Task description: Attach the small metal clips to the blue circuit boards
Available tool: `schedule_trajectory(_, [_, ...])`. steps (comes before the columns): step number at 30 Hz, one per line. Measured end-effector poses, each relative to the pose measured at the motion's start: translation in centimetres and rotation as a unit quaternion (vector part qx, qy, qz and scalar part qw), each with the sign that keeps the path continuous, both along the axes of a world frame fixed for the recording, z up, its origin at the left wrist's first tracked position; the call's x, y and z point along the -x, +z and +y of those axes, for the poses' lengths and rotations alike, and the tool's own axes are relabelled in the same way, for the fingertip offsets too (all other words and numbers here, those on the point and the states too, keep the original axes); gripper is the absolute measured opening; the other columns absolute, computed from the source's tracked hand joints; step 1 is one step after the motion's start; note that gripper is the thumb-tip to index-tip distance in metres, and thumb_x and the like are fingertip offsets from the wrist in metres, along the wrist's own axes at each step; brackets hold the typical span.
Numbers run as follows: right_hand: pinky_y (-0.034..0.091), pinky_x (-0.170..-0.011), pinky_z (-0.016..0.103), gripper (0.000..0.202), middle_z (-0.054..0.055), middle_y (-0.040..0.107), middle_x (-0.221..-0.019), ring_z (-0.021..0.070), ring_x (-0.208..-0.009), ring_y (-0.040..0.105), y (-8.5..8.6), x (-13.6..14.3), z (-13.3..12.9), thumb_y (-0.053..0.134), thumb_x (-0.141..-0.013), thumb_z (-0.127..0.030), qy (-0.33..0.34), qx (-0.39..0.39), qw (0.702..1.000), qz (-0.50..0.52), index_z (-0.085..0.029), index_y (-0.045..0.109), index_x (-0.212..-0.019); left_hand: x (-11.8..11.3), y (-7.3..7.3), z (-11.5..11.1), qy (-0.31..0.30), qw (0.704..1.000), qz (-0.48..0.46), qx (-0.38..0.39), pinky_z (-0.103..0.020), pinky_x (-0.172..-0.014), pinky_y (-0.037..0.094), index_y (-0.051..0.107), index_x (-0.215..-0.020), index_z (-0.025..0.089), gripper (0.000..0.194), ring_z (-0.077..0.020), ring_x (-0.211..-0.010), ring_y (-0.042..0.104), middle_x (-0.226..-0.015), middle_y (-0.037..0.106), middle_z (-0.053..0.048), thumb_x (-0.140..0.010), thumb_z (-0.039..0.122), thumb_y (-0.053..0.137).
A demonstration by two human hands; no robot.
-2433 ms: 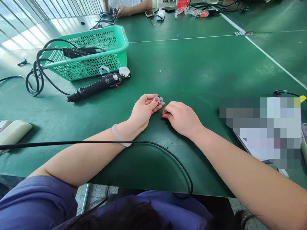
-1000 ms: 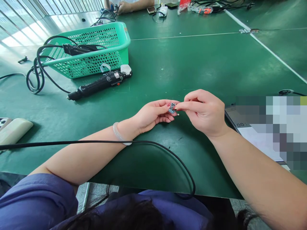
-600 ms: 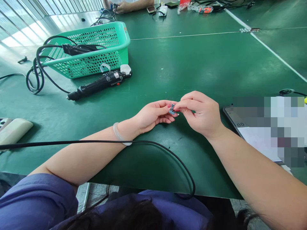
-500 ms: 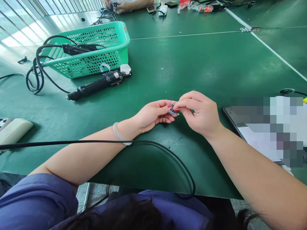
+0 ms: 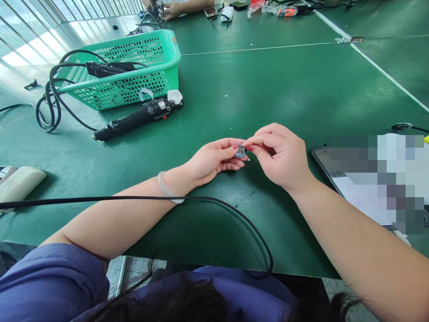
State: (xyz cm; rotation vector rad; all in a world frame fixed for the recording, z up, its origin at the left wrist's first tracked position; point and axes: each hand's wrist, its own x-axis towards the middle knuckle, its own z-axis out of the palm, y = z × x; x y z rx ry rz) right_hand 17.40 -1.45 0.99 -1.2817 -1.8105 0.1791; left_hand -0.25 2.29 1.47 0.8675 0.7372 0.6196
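Pinching small blue-grey part (image 5: 240,151) in left hand (image 5: 212,157), off to right of black power tool (image 5: 136,120). Touching part's edge with right hand (image 5: 284,156), can't tell if gripping anything. Showing more face than just before, so probably easier to get at.

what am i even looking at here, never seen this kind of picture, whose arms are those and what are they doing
There is no machine here: a camera on a person's head looks down at their own bare hands. The left hand holds a small grey-blue part, and the right hand's fingers pinch at its edge.

On the green table lies a black corded tool, beside a green basket with a black device and cable in it. A phone-like device, partly blurred out, lies at right. Across the table is another person's hand.
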Motion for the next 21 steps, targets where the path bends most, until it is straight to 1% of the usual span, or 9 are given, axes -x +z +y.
schedule_trajectory(2, [0.044, -0.06, 0.032, 0.016, 0.003, 0.068, -0.085, 0.0148, -0.068, 0.057, -0.1, -0.6, 0.2, 0.059, -0.088, -0.018, -0.012, 0.022, 1.0, -0.013, -0.024, 0.074, -0.084, -0.1, 0.0, 0.1, 0.047, 0.999, 0.006, -0.001, -0.022, -0.07, 0.051, 0.065, -0.097, 0.013, 0.014, -0.0076, -0.064, 0.065, -0.078, 0.07, -0.003, -0.092, 0.011, 0.052])
schedule_trajectory(5, [0.043, -0.06, 0.032, 0.009, 0.002, 0.069, -0.083, 0.0145, -0.064, 0.055, -0.5, -1.3, 0.5, 0.066, -0.083, -0.021, -0.005, 0.106, 0.992, -0.074, -0.024, 0.074, -0.085, -0.2, -0.1, 0.3, 0.123, 0.992, 0.023, 0.002, -0.024, -0.076, 0.051, 0.06, -0.093, 0.014, 0.01, -0.0069, -0.066, 0.065, -0.079, 0.07, -0.003, -0.093, 0.01, 0.051])
schedule_trajectory(8, [0.044, -0.063, 0.032, 0.007, 0.002, 0.069, -0.084, 0.0161, -0.069, 0.057, -1.0, -1.4, 0.7, 0.067, -0.08, -0.022, 0.02, 0.178, 0.975, -0.134, -0.022, 0.073, -0.084, -0.3, -0.2, 0.6, 0.163, 0.986, 0.031, 0.0, -0.028, -0.083, 0.052, 0.058, -0.091, 0.014, 0.008, -0.0077, -0.069, 0.066, -0.082, 0.07, -0.003, -0.092, 0.009, 0.051])
schedule_trajectory(10, [0.043, -0.065, 0.032, 0.01, 0.002, 0.068, -0.085, 0.0168, -0.073, 0.058, -1.3, -1.2, 0.8, 0.062, -0.081, -0.016, 0.025, 0.201, 0.967, -0.154, -0.021, 0.07, -0.077, -0.3, -0.3, 0.6, 0.169, 0.985, 0.03, -0.003, -0.03, -0.087, 0.052, 0.057, -0.091, 0.013, 0.006, -0.0087, -0.071, 0.067, -0.084, 0.07, -0.003, -0.091, 0.008, 0.053])
schedule_trajectory(12, [0.043, -0.065, 0.032, 0.015, 0.002, 0.067, -0.085, 0.0172, -0.076, 0.059, -1.4, -0.9, 0.9, 0.058, -0.081, -0.011, 0.019, 0.208, 0.964, -0.163, -0.02, 0.065, -0.071, -0.3, -0.4, 0.7, 0.165, 0.986, 0.029, -0.005, -0.032, -0.091, 0.052, 0.056, -0.092, 0.014, 0.006, -0.0095, -0.074, 0.069, -0.086, 0.07, -0.003, -0.091, 0.008, 0.054])
schedule_trajectory(15, [0.042, -0.066, 0.032, 0.016, 0.003, 0.066, -0.085, 0.0178, -0.078, 0.058, -1.5, -0.8, 1.0, 0.056, -0.081, -0.009, 0.02, 0.205, 0.964, -0.166, -0.02, 0.062, -0.072, -0.3, -0.5, 0.7, 0.15, 0.988, 0.026, -0.016, -0.032, -0.093, 0.052, 0.056, -0.093, 0.014, 0.008, -0.0097, -0.078, 0.07, -0.088, 0.07, -0.003, -0.09, 0.007, 0.056])
schedule_trajectory(18, [0.042, -0.068, 0.032, 0.015, 0.003, 0.066, -0.085, 0.0184, -0.079, 0.058, -1.6, -0.8, 1.3, 0.055, -0.083, -0.01, 0.019, 0.198, 0.966, -0.168, -0.02, 0.06, -0.074, -0.3, -0.5, 0.7, 0.144, 0.989, 0.026, -0.025, -0.029, -0.089, 0.052, 0.056, -0.093, 0.014, 0.009, -0.0097, -0.08, 0.07, -0.088, 0.071, -0.002, -0.089, 0.006, 0.057])
schedule_trajectory(21, [0.042, -0.067, 0.032, 0.017, 0.001, 0.064, -0.075, 0.0182, -0.073, 0.057, -1.5, -0.7, 1.5, 0.056, -0.085, -0.01, 0.01, 0.202, 0.967, -0.153, -0.021, 0.056, -0.072, -0.5, -0.2, 0.8, 0.148, 0.988, 0.039, -0.002, -0.028, -0.083, 0.053, 0.054, -0.091, 0.014, 0.01, -0.0098, -0.079, 0.071, -0.087, 0.07, -0.002, -0.088, 0.005, 0.058])
